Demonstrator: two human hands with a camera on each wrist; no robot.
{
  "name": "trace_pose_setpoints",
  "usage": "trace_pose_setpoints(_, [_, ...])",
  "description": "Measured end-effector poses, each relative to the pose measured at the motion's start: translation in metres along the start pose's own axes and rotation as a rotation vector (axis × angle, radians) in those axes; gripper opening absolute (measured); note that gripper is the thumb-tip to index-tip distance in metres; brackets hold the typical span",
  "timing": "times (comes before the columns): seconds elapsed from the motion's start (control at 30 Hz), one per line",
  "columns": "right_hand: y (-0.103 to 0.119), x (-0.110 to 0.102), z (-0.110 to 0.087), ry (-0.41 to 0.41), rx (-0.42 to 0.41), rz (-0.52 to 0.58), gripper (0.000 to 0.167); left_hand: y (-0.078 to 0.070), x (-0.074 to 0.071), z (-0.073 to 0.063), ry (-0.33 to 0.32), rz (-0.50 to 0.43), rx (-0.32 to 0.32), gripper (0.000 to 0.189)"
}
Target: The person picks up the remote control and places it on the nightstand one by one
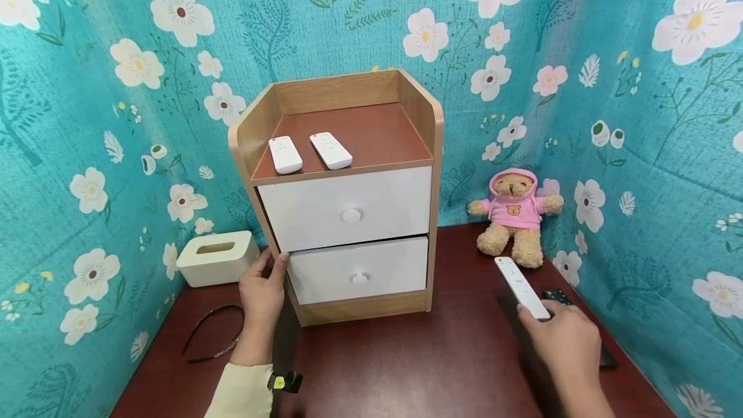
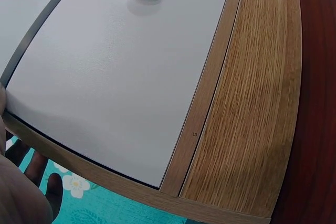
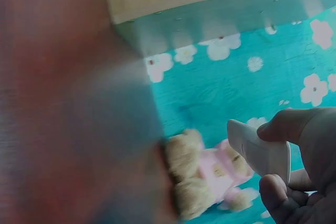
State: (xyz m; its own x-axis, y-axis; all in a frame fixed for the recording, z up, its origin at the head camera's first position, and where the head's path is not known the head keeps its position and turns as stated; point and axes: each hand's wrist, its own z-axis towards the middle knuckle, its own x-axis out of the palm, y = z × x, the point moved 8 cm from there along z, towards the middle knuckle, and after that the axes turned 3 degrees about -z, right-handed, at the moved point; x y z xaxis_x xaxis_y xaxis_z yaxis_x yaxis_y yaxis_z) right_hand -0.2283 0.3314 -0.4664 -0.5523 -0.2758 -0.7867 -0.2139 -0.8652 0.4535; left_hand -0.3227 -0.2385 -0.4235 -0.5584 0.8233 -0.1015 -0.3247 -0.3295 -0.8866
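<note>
A white remote control (image 1: 522,289) is pinched in my right hand (image 1: 565,340) above the right part of the tabletop; in the right wrist view the thumb lies on one face of the remote (image 3: 260,148). My left hand (image 1: 264,286) rests at the left edge of a small wood-and-white cabinet (image 1: 429,211), its thumb on the front edge and its fingers spread along the side. Both white drawers are in, the upper drawer (image 1: 313,211) above the lower drawer (image 1: 325,276). Two more white remotes, a left one (image 1: 286,155) and a right one (image 1: 331,150), lie on top of the cabinet.
A teddy bear (image 1: 513,211) in a pink hoodie sits at the back right. Partly behind my right hand lies a dark flat object (image 1: 607,358). Left of the cabinet stand a cream tissue box (image 1: 217,269) and a dark headband (image 1: 200,324). Flowered teal cloth (image 1: 371,31) surrounds the table.
</note>
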Motion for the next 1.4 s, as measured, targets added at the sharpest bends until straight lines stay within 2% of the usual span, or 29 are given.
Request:
trace_pose_setpoints(0.13, [0.021, -0.026, 0.017, -0.092, -0.048, 0.022, 0.050, -0.003, 0.000, 0.001, 0.002, -0.002, 0.010, 0.036])
trace_pose_setpoints(0.3, [0.049, -0.058, 0.037, -0.140, -0.086, 0.030, 0.053, -0.003, 0.001, 0.002, 0.003, -0.014, 0.018, 0.035])
trace_pose_setpoints(0.5, [0.081, -0.093, 0.050, -0.223, -0.151, 0.073, 0.050, -0.001, 0.001, 0.001, -0.001, -0.017, 0.010, 0.034])
trace_pose_setpoints(0.67, [0.107, -0.120, 0.056, -0.272, -0.178, 0.114, 0.046, -0.001, 0.001, 0.000, -0.001, -0.018, 0.011, 0.033])
trace_pose_setpoints(0.9, [0.144, -0.152, 0.059, -0.373, -0.260, 0.198, 0.038, -0.001, 0.001, -0.002, 0.003, -0.020, 0.005, 0.034])
trace_pose_setpoints(1.2, [0.181, -0.186, 0.062, -0.405, -0.279, 0.292, 0.044, -0.002, -0.002, -0.003, 0.015, 0.010, 0.031, 0.032])
trace_pose_setpoints(1.4, [0.205, -0.207, 0.059, -0.434, -0.310, 0.374, 0.041, -0.004, -0.001, 0.000, 0.017, -0.006, 0.048, 0.032])
